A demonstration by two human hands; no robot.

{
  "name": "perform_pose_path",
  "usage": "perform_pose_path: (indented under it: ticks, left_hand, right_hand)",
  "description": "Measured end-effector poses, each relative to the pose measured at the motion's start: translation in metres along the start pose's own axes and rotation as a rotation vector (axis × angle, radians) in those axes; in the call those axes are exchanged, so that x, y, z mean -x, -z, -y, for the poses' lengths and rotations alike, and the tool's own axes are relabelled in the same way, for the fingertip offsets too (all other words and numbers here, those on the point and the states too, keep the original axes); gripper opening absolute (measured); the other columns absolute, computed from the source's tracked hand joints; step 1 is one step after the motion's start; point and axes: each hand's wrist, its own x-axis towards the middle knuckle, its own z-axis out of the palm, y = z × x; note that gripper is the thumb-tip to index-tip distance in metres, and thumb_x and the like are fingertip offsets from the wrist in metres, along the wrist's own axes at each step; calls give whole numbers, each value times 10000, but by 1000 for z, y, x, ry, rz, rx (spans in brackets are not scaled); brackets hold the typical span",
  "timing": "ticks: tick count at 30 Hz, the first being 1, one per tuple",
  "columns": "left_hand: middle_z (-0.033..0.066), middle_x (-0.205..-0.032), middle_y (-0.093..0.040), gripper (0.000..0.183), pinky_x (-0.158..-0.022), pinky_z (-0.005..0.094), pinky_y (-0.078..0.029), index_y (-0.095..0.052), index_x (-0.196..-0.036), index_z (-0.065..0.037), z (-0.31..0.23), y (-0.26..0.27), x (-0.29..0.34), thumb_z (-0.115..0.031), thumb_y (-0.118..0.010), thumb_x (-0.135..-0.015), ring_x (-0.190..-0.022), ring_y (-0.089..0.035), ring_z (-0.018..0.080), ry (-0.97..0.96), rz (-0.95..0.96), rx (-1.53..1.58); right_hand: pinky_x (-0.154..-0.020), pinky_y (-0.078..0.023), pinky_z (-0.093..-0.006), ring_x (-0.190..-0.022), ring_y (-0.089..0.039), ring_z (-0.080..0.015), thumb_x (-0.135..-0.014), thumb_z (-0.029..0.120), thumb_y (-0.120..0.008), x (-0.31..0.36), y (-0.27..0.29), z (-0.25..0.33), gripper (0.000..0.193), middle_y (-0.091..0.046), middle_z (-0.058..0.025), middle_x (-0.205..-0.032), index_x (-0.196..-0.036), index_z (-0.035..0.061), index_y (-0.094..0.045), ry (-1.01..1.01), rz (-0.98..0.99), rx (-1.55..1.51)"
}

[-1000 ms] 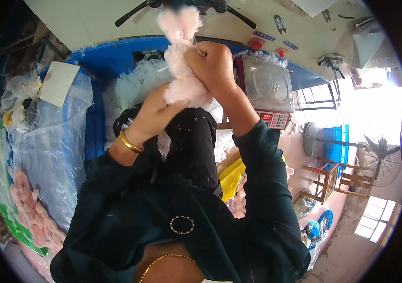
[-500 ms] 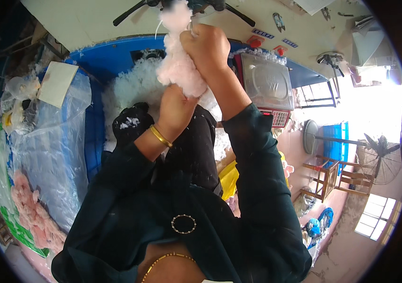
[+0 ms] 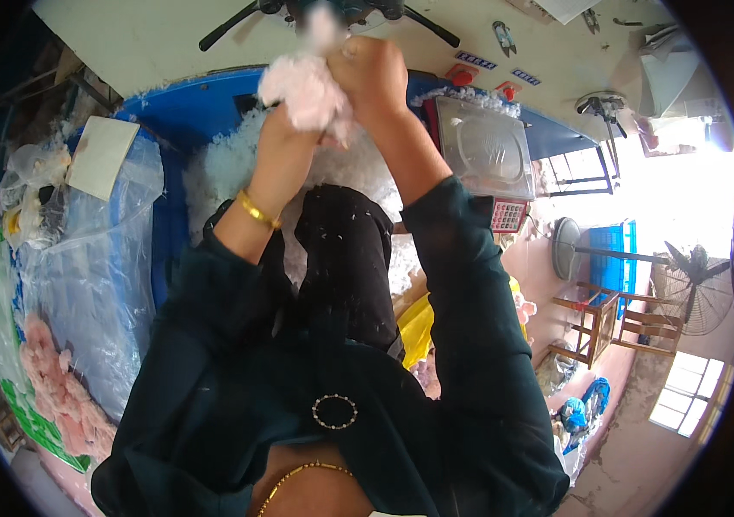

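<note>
Pink plush piece (image 3: 305, 90), held above the white fibre stuffing (image 3: 220, 168), near the bench edge. Right hand (image 3: 371, 76): forearm stretched forward, fingers curled into a fist, clamped on the plush's right side. Left hand (image 3: 285, 148): wrist raised, touching the lower end; fingers hidden in pile, so I cannot tell whether they are closed. Plush: pale, fluffy, bunched, its far end blurred.

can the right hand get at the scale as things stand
Probably yes, though the right hand is busy gripping the pink plush piece: the scale lies close by on its right, and nothing solid seems to stand between them.
</note>
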Motion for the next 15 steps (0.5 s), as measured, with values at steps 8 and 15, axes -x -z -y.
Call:
perform_pose_path:
  ticks: [8,15]
  left_hand:
    - [65,-1070,-619,373,-907,308,-451,-550,-1177,-14,-10,4,42,-75,-673,-830,-990,-600,169,387,121,642]
    - [18,-936,-592,252,-729,263,-454,-552,-1027,-26,3,-5,22,-42,-661,-800,-844,-560,95,-92,107,-458]
  right_hand:
    - [-455,-279,-272,-519,-306,-104,-700,15,-614,45,11,-18,277,-316,-35,-549,-578,30,-366,167,-8,-571]
    - [-456,-282,-294,-506,-304,-162,-704,-29,-584,31,2,-36,241,-329,-71,-554,-585,25,-382,298,-43,-489]
